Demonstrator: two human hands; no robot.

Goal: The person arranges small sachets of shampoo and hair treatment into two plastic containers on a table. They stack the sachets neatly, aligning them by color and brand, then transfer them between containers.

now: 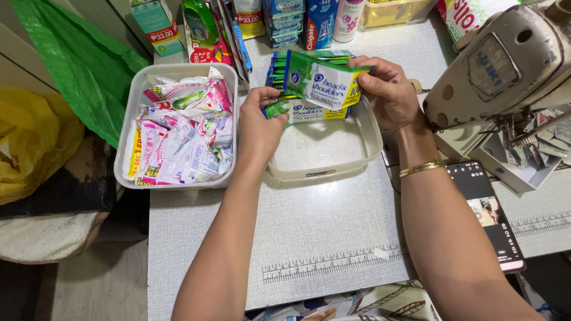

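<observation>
My right hand [386, 89] grips a stack of green and white sachets [324, 80] and holds it above a clear plastic tub [363, 151]. My left hand [259, 128] pinches another bundle of green sachets [306, 111] that rests across the far rim of the same tub. The bottom of the tub shows bare. A gold bangle sits on my right wrist.
A second clear tub [128, 139] at the left is full of pink and white sachets. Boxes and tubes [285, 21] line the back edge. A sewing machine [502, 65] stands at the right, a phone [491, 214] beside my right forearm. Green and yellow bags [77, 59] lie far left.
</observation>
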